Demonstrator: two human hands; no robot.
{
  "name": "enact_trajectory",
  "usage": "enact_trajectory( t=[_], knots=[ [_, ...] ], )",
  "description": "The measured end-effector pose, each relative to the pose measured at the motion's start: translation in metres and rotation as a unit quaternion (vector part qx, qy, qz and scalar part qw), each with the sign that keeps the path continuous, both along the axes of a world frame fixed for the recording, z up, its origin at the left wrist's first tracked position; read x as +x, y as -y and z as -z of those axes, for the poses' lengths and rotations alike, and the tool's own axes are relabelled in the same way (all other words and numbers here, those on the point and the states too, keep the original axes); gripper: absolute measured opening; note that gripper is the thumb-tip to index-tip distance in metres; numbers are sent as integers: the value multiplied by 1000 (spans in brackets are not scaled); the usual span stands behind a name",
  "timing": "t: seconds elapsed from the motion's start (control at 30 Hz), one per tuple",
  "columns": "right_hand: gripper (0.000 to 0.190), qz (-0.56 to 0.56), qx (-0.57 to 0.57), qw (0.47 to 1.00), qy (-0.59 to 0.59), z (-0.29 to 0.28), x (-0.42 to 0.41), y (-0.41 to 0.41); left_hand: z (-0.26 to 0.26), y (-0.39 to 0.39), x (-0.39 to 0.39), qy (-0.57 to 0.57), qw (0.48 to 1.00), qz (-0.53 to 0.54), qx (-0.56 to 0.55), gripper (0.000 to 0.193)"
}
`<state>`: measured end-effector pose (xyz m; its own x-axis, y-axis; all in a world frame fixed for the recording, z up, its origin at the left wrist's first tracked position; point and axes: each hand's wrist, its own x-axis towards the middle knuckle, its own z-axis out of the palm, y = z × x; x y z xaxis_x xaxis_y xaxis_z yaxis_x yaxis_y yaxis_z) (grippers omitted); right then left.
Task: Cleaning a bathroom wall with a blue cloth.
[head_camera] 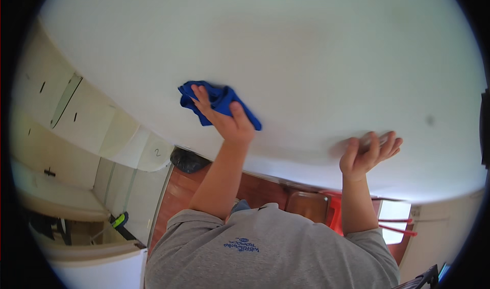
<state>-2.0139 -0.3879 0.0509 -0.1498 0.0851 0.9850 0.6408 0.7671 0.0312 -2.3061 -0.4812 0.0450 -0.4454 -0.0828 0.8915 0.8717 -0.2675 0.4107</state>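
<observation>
My left hand presses a crumpled blue cloth against a broad white surface, which looks like a wall. Its fingers spread over the cloth and its thumb lies near the right edge. Well to the right, my right hand is at the same surface, thumb and fingers apart, with a soft shadow beside it. The fingers are slightly blurred; I cannot tell whether the palm touches the surface, and I see nothing held there.
White cabinets with dark handles and a glass panel line the left. A black plastic bag lies on the reddish floor. A brown seat and a red plastic stool stand low, close to my body.
</observation>
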Motion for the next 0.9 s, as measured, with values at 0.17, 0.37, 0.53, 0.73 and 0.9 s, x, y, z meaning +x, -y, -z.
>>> enact_trajectory(
  t=[0.17,0.37,0.53,0.73,0.9],
  knots=[
    [54,-77,9,997,-11,-14,-81,29,19,1,39,-203,948,-90,-226,80],
    [55,86,45,995,32,-6,-111,28,23,27,-45,-121,977,-57,-167,74],
    [59,94,62,993,32,-10,-122,34,14,48,-105,-113,977,-78,-161,72],
    [62,84,59,994,28,-13,-127,33,19,20,-24,-170,962,-62,-204,77],
    [63,93,59,994,7,-8,-120,29,22,24,-32,-192,956,-49,-216,69]
  ],
)
